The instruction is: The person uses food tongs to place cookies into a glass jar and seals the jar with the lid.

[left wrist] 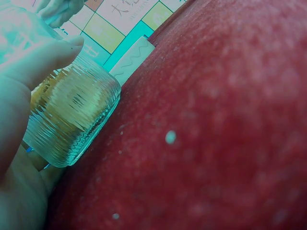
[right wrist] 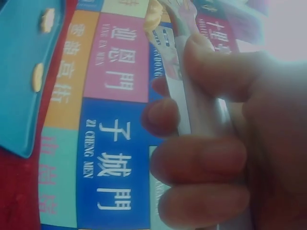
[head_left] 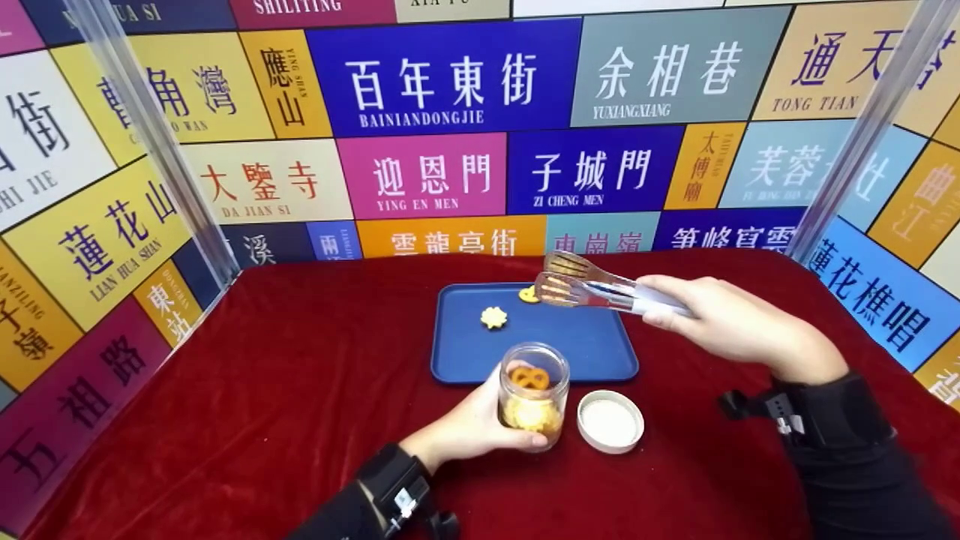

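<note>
My left hand [head_left: 480, 424] grips a clear glass jar [head_left: 553, 435], its thumb across the front. Inside the jar lie pale cookies [head_left: 531, 412] with a brown pretzel-shaped cookie [head_left: 529, 377] on top. My right hand [head_left: 739, 326] holds metal tongs [head_left: 600, 292] by the handles, with their slotted heads over the back right of a blue tray [head_left: 450, 360]. In the right wrist view a tan patch shows at one tong head; I cannot tell whether it is a cookie. A flower-shaped cookie [head_left: 493, 318] and a yellow round cookie [head_left: 529, 294] lie on the tray.
A round whitish lid [head_left: 610, 421] sits right of the jar, in front of the tray. Red cloth [head_left: 300, 390] covers the table. Behind stands a wall of coloured signs [head_left: 442, 75], with clear upright posts [head_left: 161, 142] at both sides.
</note>
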Motion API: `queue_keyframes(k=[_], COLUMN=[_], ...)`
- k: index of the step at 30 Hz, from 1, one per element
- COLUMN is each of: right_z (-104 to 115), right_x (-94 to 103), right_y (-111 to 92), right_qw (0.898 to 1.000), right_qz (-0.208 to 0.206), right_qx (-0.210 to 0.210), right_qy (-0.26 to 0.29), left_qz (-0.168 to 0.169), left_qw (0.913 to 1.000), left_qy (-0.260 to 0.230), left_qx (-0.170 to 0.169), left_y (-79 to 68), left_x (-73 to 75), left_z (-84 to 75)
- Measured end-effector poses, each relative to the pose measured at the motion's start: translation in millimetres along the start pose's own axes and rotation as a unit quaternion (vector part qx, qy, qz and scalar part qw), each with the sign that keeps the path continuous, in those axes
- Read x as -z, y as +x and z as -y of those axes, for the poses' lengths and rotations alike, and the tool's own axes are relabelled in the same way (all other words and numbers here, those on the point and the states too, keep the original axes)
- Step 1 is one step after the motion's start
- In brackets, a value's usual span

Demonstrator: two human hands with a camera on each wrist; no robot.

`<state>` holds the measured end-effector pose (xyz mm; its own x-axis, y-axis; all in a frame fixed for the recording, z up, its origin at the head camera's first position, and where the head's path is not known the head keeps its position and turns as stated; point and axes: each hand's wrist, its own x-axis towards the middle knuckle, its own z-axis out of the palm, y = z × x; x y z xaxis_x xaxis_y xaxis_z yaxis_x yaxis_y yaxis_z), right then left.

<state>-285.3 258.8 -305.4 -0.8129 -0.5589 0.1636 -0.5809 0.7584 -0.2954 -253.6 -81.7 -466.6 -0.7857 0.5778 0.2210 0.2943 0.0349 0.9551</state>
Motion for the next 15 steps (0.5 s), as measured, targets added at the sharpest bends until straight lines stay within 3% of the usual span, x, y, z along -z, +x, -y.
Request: queue_keyframes(k=[15], right_z=[23.5], right_x=[15.0], right_y=[-16.2], right_qw=[0.995], right_qz=[0.029], right_qx=[0.076], right_qy=[0.066], left_qz=[0.000], left_qw=[1.0000], left_qy=[0.008], left_qx=[0.000], left_y=[-0.2], left_x=[0.4], left_z=[-0.2])
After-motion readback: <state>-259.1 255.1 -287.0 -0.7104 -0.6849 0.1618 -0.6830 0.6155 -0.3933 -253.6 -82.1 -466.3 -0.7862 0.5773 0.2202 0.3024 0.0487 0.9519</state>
